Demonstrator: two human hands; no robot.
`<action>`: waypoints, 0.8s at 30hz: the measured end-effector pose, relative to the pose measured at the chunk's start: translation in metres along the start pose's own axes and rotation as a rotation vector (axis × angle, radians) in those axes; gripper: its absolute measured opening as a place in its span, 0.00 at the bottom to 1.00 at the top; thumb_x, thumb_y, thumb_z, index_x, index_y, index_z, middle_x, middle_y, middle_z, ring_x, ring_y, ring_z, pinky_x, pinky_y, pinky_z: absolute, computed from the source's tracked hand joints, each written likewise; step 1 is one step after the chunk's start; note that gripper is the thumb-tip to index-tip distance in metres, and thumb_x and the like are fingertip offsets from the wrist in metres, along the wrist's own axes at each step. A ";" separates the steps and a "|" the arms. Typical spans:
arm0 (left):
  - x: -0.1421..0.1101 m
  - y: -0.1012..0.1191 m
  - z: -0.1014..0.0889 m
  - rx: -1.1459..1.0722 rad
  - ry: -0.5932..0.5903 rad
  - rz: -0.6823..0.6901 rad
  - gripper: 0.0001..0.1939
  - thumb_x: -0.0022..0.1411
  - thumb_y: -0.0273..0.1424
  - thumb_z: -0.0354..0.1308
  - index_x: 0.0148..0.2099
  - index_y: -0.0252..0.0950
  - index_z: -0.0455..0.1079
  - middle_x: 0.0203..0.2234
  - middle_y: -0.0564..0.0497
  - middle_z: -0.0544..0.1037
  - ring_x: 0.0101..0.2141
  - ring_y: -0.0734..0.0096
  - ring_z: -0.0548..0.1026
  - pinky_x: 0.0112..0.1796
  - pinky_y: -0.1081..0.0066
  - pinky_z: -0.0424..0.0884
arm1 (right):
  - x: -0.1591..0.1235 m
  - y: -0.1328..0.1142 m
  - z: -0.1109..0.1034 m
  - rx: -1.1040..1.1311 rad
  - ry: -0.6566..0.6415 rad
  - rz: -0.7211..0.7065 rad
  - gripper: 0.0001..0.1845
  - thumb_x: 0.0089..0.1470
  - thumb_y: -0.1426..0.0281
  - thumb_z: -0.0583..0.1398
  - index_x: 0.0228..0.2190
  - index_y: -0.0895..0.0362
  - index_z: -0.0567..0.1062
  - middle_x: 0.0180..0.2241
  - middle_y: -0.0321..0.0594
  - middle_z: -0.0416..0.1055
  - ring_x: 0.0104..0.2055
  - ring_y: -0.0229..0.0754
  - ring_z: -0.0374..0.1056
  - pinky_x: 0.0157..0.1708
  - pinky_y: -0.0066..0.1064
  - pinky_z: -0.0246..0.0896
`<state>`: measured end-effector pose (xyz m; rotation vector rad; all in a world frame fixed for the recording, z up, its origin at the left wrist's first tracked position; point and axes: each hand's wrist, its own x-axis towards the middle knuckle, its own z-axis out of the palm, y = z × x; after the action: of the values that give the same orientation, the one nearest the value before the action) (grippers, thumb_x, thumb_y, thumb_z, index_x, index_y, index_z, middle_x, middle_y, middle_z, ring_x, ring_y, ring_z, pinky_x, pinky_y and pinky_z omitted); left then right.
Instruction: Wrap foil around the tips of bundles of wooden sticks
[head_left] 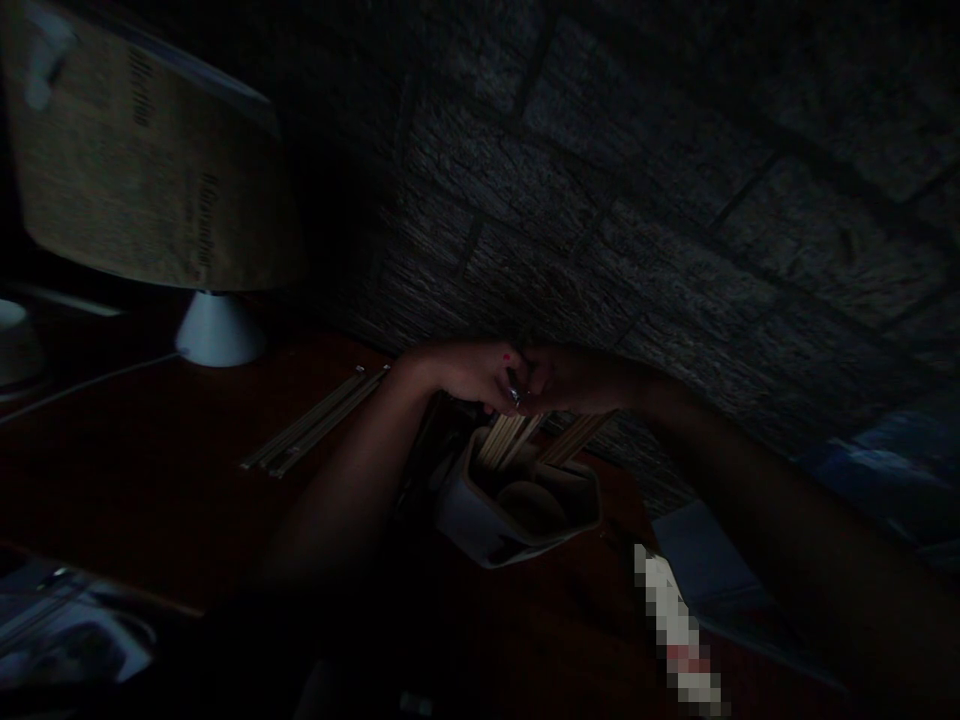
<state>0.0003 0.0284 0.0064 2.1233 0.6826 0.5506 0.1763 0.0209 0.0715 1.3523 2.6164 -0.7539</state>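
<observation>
In the dim head view my left hand (474, 372) and my right hand (574, 380) meet above a pale, angular container (480, 520). Both hands have curled fingers, and a shiny ring shows where they come together. Thin wooden sticks (510, 440) rise from the container right up to the fingers. A second bundle of sticks (577, 438) leans to the right and passes behind my right hand. Whatever the fingertips pinch is too dark to make out. Inside the container sits a rounded object (531, 503).
Several thin sticks (307, 425) lie on the dark red-brown table (172, 450) to the left. Behind them stands a lamp with a printed fabric shade (150, 170) and white base (220, 330). A stone-block wall (585, 180) backs the table. A pale box-like object (712, 560) is at right.
</observation>
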 end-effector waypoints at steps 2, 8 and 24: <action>0.001 -0.001 0.000 -0.017 -0.006 0.004 0.14 0.53 0.27 0.64 0.43 0.29 0.73 0.32 0.46 0.80 0.28 0.71 0.75 0.28 0.75 0.67 | 0.000 -0.001 0.000 0.027 -0.009 -0.006 0.23 0.46 0.65 0.68 0.45 0.55 0.72 0.39 0.39 0.78 0.40 0.44 0.74 0.35 0.30 0.66; 0.004 -0.005 0.001 -0.080 -0.038 0.026 0.12 0.53 0.29 0.65 0.39 0.30 0.72 0.28 0.50 0.79 0.26 0.74 0.74 0.27 0.77 0.66 | -0.001 -0.002 0.000 0.050 -0.026 -0.021 0.24 0.46 0.64 0.67 0.46 0.57 0.72 0.39 0.39 0.78 0.39 0.44 0.73 0.35 0.31 0.66; 0.011 -0.008 0.005 -0.018 -0.051 0.063 0.10 0.52 0.27 0.64 0.37 0.31 0.69 0.26 0.54 0.76 0.22 0.78 0.69 0.24 0.78 0.62 | -0.003 -0.003 -0.001 0.018 0.014 0.010 0.23 0.43 0.66 0.69 0.43 0.56 0.73 0.40 0.41 0.78 0.43 0.47 0.74 0.39 0.33 0.68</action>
<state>0.0097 0.0367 -0.0016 2.1403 0.5818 0.5331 0.1760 0.0182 0.0744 1.3795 2.6176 -0.7706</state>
